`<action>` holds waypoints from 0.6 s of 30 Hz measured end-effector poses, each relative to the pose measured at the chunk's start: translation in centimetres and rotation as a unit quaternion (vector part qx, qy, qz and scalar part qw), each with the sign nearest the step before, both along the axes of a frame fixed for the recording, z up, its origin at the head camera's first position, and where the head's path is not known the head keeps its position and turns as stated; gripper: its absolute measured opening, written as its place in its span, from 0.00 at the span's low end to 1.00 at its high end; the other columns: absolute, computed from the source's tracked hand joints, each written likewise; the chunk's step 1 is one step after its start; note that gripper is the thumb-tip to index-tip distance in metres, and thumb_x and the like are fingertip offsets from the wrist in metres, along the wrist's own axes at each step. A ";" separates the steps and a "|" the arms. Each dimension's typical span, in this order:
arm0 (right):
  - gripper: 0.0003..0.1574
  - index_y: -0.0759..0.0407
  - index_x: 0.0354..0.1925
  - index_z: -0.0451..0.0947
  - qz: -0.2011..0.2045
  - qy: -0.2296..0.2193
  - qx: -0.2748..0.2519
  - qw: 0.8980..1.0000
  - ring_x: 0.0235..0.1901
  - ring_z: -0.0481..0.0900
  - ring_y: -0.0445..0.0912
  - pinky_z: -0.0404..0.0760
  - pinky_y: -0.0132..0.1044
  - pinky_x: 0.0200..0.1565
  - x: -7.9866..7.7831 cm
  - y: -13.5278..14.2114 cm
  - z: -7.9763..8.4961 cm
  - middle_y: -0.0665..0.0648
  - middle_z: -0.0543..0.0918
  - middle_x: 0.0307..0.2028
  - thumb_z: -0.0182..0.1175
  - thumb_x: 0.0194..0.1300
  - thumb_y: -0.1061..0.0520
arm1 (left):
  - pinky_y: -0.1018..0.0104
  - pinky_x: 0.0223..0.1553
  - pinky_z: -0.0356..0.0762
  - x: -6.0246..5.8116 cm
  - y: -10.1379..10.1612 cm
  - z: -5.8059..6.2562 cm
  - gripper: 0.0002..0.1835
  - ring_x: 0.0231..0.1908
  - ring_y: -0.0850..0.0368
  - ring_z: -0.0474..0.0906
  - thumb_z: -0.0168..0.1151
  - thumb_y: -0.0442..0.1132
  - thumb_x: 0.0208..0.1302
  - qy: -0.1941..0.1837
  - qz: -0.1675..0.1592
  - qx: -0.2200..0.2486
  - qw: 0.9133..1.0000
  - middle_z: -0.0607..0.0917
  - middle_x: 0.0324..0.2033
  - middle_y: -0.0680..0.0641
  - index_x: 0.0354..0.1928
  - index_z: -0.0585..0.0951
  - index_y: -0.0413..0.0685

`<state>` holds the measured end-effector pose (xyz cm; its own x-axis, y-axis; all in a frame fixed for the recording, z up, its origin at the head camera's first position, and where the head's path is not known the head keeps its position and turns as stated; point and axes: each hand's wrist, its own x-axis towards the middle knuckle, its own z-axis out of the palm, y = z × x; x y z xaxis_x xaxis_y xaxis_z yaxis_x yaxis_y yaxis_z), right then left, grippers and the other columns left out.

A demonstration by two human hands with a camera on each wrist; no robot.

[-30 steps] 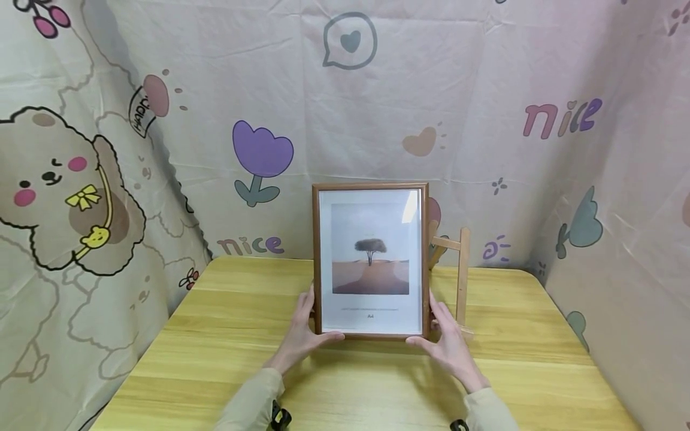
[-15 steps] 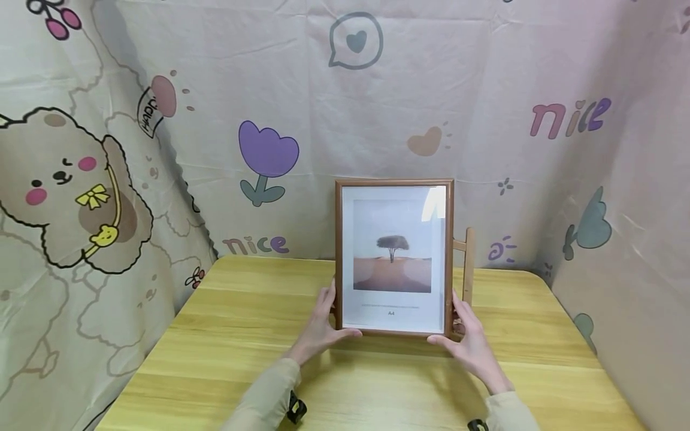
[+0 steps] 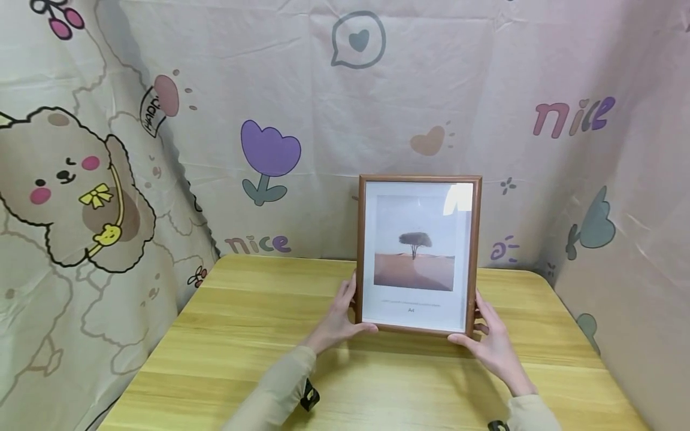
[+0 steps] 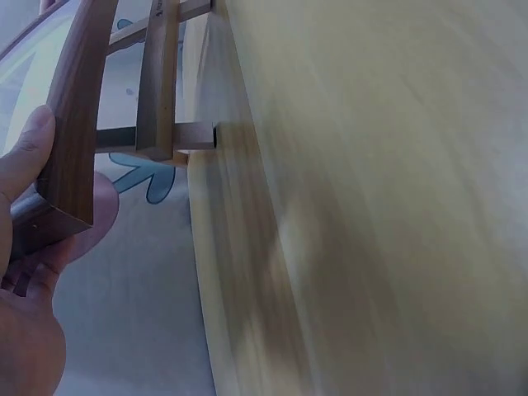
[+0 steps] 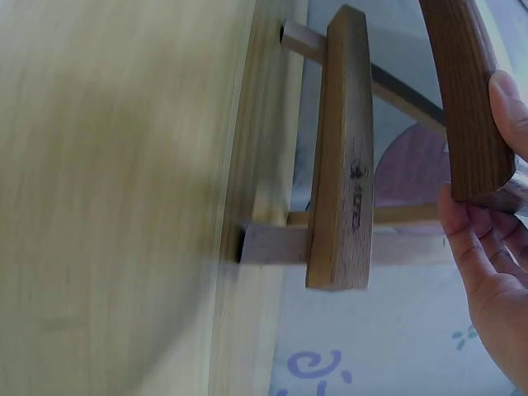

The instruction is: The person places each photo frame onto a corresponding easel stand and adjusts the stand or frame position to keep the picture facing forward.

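Nearest are light beige sleeves (image 3: pixel 275 383), with a black band (image 3: pixel 309 395) at each wrist. The person's left grip (image 3: pixel 335 324) and right grip (image 3: pixel 497 344) both grasp the wood-framed tree print (image 3: pixel 414 254) at its lower corners, thumbs in front, other fingers behind or beneath. The print is almost upright, raised off the bench (image 3: pixel 242 335) and right of its middle. Beyond it, in the wrist views, a wooden easel (image 5: pixel 342 165) stands on the bench, its ledge just apart from the frame's lower edge; whether they touch higher up cannot be told. Farthest hangs a cartoon-patterned cloth (image 3: pixel 334 131).
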<state>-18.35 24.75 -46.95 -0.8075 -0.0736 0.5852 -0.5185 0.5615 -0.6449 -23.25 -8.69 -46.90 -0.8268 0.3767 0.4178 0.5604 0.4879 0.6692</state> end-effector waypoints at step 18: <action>0.74 0.58 0.79 0.52 -0.046 0.008 -0.015 0.999 0.45 0.69 0.24 0.75 0.11 0.44 0.3 2.8 0.0 0.31 0.67 0.53 0.78 0.39 0.74 | 0.53 0.71 0.70 -2.4 3.8 0.4 0.66 0.66 0.49 0.68 0.78 0.46 0.53 0.024 -0.045 -0.006 0.999 0.64 0.67 0.40 0.80 0.40 0.40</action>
<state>-18.02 27.57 -46.98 -0.8008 0.0188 0.5986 -0.4753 0.5882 -0.6543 -25.67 -4.92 -46.54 -0.7685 0.4534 0.4514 0.6336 0.4413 0.6354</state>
